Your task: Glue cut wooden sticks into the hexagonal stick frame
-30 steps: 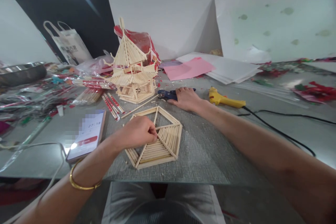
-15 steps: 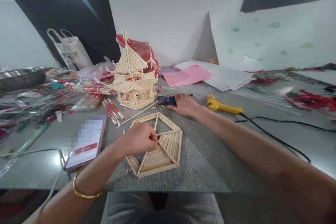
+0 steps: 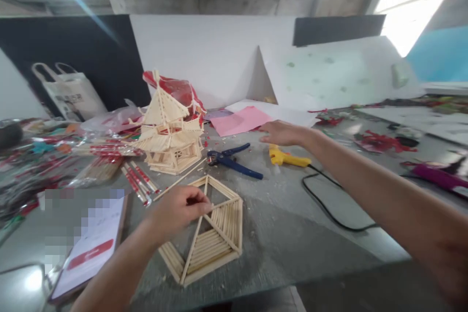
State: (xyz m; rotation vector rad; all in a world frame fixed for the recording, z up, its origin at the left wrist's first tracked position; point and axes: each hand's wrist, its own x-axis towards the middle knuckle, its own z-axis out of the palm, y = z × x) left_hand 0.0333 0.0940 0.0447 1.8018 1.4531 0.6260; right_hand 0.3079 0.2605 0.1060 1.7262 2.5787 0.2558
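A flat hexagonal panel of wooden sticks (image 3: 212, 239) lies on the grey table (image 3: 292, 234) in front of me. My left hand (image 3: 175, 212) rests on its left part, fingers pinched on one thin stick. My right hand (image 3: 281, 132) hovers with fingers stretched out, empty, just above the yellow glue gun (image 3: 287, 157) and beside the pink paper (image 3: 239, 120). Blue-handled pliers (image 3: 230, 160) lie free on the table between the panel and my right hand. A stick-built pagoda model (image 3: 166, 131) stands behind the panel.
A phone (image 3: 87, 246) lies at the front left. Red-wrapped chopstick packs (image 3: 137, 180) and plastic bags clutter the left side. The glue gun's black cable (image 3: 329, 209) loops across the right. White sheets and red scraps lie at the back right; a tote bag (image 3: 71, 92) leans on the wall.
My right hand has let go of the blue pliers and moved up and right, over the yellow glue gun. The camera has tilted up and turned right. My left hand stays on the panel.
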